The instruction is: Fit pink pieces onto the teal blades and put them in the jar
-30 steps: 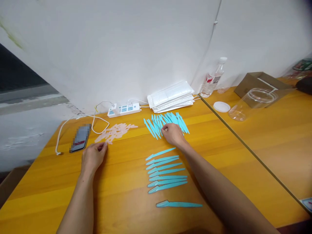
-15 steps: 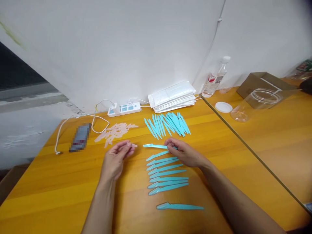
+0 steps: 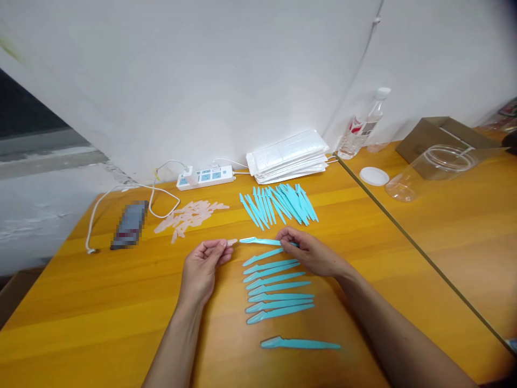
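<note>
Holding a turquoise razor point(image 3: 262, 242) by its handle end, the right hand point(image 3: 311, 254) pinches it level at mid-frame, while the left hand point(image 3: 205, 264) grips a small pink cap point(image 3: 230, 242) just short of the blade tip, not yet on. Below them a row of seven razors point(image 3: 278, 291) lies sorted, one more point(image 3: 301, 343) apart lower down. Above, a pile of turquoise razors point(image 3: 280, 203) and a scatter of pink caps point(image 3: 189, 215) remain, so most looks left.

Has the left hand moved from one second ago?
Yes. The left hand went right, away from the pink pile, toward the blue row.
</note>
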The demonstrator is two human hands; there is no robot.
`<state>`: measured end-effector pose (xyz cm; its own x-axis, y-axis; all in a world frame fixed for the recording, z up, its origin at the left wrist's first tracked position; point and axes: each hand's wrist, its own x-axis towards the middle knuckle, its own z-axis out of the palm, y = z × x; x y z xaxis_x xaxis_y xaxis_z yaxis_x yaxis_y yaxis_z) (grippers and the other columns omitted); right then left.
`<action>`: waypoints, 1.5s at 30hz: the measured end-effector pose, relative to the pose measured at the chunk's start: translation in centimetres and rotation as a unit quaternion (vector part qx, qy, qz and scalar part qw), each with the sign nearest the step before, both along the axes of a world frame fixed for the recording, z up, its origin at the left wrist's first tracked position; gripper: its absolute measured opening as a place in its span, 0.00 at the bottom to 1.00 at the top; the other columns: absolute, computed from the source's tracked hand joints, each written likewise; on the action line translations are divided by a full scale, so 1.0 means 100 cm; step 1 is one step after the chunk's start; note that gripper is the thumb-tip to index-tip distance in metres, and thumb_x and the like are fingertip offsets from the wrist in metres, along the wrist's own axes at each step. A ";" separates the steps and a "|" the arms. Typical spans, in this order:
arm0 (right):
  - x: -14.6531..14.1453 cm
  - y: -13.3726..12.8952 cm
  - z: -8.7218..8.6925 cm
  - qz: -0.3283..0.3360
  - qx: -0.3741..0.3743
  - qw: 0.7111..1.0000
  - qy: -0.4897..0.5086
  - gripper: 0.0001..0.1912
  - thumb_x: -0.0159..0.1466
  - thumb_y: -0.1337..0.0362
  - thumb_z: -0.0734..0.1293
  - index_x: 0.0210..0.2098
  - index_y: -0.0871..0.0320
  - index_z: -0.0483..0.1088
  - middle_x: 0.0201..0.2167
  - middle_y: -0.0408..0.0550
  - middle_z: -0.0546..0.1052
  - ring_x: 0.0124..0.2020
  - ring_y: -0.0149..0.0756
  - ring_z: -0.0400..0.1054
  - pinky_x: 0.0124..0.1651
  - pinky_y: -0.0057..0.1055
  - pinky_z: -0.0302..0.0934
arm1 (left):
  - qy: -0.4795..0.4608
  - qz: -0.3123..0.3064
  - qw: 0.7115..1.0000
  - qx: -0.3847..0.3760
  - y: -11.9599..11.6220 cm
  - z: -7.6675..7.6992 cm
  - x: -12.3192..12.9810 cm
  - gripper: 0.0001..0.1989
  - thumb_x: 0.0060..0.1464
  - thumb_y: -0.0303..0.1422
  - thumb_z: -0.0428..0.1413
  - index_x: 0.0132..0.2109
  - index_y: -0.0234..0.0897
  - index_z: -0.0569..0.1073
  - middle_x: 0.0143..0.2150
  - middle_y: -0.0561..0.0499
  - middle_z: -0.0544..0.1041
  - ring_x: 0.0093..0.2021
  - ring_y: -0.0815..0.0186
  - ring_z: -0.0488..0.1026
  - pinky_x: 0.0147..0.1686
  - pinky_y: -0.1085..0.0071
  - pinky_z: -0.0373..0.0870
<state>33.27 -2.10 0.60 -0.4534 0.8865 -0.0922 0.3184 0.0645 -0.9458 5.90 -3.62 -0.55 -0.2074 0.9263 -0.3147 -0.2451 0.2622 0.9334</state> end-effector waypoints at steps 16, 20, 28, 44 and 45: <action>0.025 -0.008 0.033 0.167 -0.055 0.981 -0.087 0.17 0.66 0.54 0.63 0.28 0.59 0.69 0.21 0.37 0.61 0.23 0.26 0.50 0.25 0.24 0.47 | 0.248 -0.327 0.912 -0.005 -0.080 0.015 0.013 0.13 0.54 0.45 0.62 0.31 0.41 0.81 0.24 0.51 0.75 0.24 0.67 0.68 0.24 0.73 0.61; 0.026 -0.004 0.025 0.062 -0.009 0.992 -0.106 0.15 0.65 0.54 0.63 0.30 0.59 0.71 0.21 0.38 0.65 0.23 0.27 0.54 0.25 0.24 0.48 | 0.330 -0.288 0.897 0.066 -0.115 0.001 0.021 0.07 0.54 0.42 0.62 0.32 0.47 0.82 0.22 0.50 0.74 0.24 0.64 0.67 0.24 0.69 0.62; 0.021 0.004 0.016 -0.076 0.088 0.964 -0.239 0.14 0.65 0.56 0.63 0.30 0.57 0.74 0.21 0.40 0.72 0.24 0.29 0.61 0.28 0.26 0.51 | 0.445 -0.155 0.864 0.179 -0.118 0.012 0.006 0.07 0.52 0.38 0.64 0.40 0.53 0.82 0.31 0.47 0.74 0.31 0.60 0.70 0.30 0.66 0.67; -0.079 0.089 -0.003 -0.137 0.117 0.907 -0.382 0.13 0.65 0.65 0.65 0.44 0.64 0.78 0.44 0.64 0.81 0.48 0.49 0.74 0.48 0.35 0.63 | 0.725 -0.042 0.688 0.004 0.051 -0.008 -0.129 0.20 0.62 0.42 0.47 0.48 0.38 0.80 0.57 0.42 0.76 0.54 0.51 0.74 0.55 0.57 0.69; -0.077 0.091 -0.004 -0.140 0.109 0.908 -0.380 0.12 0.64 0.66 0.65 0.42 0.63 0.78 0.42 0.63 0.81 0.47 0.48 0.75 0.47 0.34 0.63 | 0.723 -0.046 0.689 0.002 0.051 -0.008 -0.129 0.20 0.62 0.41 0.48 0.47 0.39 0.81 0.56 0.44 0.77 0.53 0.51 0.75 0.53 0.58 0.69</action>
